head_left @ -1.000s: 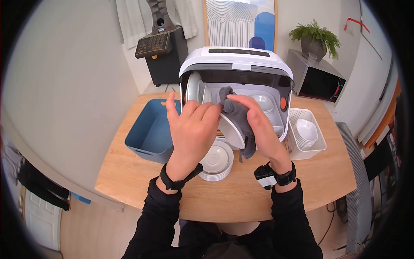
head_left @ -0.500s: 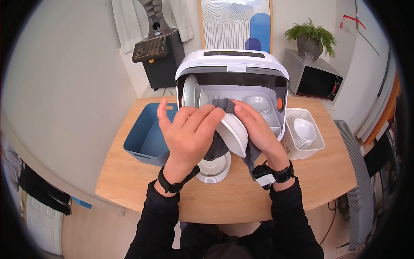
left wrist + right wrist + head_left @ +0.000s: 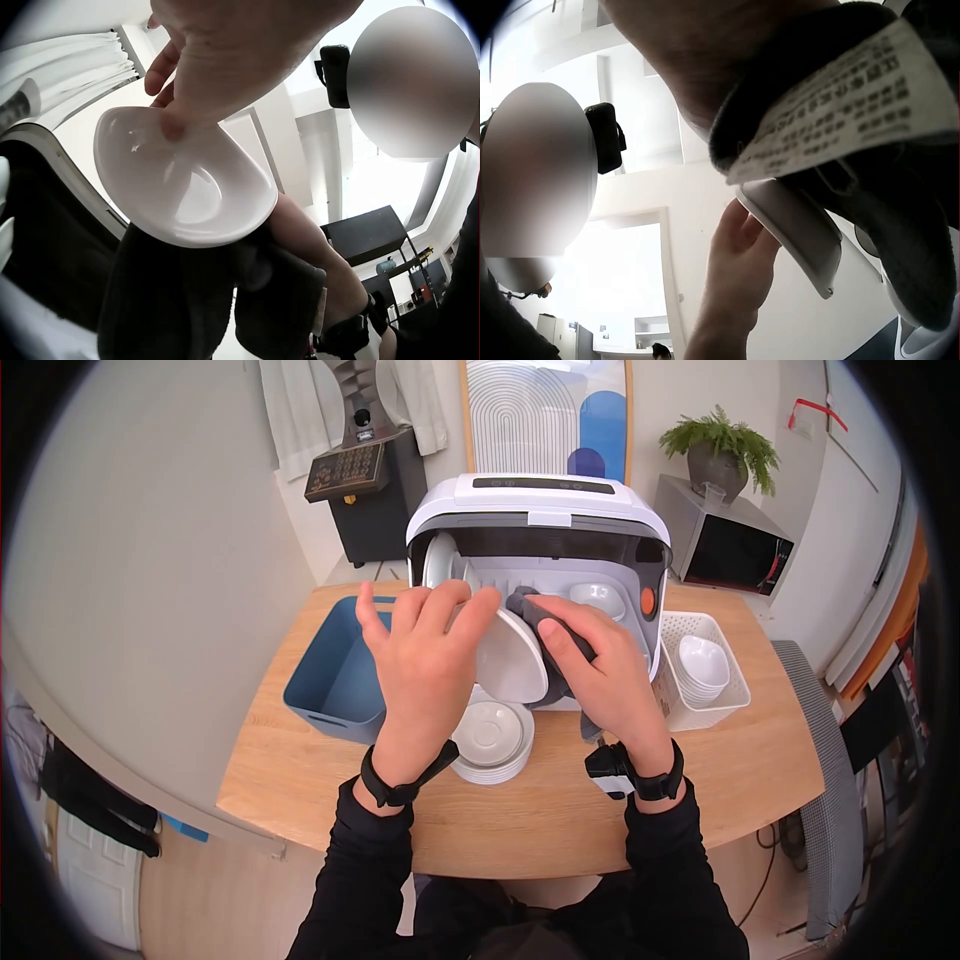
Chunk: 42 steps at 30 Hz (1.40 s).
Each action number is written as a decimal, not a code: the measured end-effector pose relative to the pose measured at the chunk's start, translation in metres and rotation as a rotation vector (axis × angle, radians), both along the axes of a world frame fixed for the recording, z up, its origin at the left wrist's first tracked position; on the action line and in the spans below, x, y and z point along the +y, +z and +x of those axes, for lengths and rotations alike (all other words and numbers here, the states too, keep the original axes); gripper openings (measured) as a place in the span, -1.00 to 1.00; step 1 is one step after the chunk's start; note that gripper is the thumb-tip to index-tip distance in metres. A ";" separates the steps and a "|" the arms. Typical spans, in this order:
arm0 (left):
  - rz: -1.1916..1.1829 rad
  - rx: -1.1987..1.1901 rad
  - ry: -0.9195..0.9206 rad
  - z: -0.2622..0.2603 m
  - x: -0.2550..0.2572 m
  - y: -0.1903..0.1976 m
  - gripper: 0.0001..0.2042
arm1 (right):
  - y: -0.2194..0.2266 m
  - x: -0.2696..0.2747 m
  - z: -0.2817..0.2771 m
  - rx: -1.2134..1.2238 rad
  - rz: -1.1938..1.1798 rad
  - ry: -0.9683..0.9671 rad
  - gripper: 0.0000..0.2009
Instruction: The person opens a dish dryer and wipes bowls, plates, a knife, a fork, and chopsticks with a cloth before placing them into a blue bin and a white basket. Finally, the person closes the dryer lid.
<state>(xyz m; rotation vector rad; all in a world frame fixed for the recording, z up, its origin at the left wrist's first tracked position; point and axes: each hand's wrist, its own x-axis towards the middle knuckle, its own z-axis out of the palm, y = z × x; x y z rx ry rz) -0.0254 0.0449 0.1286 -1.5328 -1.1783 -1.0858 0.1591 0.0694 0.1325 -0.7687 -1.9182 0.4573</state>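
Note:
My left hand (image 3: 428, 650) pinches a white bowl (image 3: 512, 660) by its rim, thumb on the inner face, and holds it tilted in front of the open cabinet. The bowl's smooth, rounded hollow (image 3: 187, 180) faces the left wrist view. With my right hand (image 3: 608, 672) I grip a dark grey cloth (image 3: 553, 685) pressed against the bowl's outer side. A printed label (image 3: 840, 105) hangs off the cloth in the right wrist view. Below the bowl, a stack of white plates (image 3: 492, 770) stands on the table.
Behind my hands stands a white dish cabinet (image 3: 540, 495) with plates upright at left and a bowl (image 3: 600, 598) at right. A blue bin (image 3: 335, 670) is to the left. On the right, a white perforated basket (image 3: 738, 685) holds stacked bowls (image 3: 704, 665). The wooden table (image 3: 560, 820) carries these.
The bowl has turned and shifted left, its hollow showing more. The cloth, wrapped round both sides half a second ago, now lies on the right side. My left hand has moved slightly left.

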 end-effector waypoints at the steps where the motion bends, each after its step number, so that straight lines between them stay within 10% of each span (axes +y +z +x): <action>1: -0.015 0.006 -0.005 0.001 -0.001 0.000 -0.71 | 0.005 -0.006 0.000 -0.019 0.029 -0.022 -0.70; 8: -0.065 0.048 -0.098 0.011 -0.008 -0.001 -0.78 | 0.001 0.001 -0.003 0.127 0.214 0.109 -0.73; 20: -0.041 -0.085 -0.173 0.020 -0.007 -0.004 -0.78 | -0.007 0.028 0.001 0.297 -0.447 0.337 -0.67; 31: -0.250 -0.238 -0.118 0.007 -0.006 -0.009 -0.80 | 0.001 -0.001 -0.007 0.161 0.429 -0.282 -0.69; 42: -0.215 -0.160 -0.079 0.009 -0.006 -0.010 -0.82 | -0.016 0.012 -0.010 -0.274 0.442 -0.007 -0.67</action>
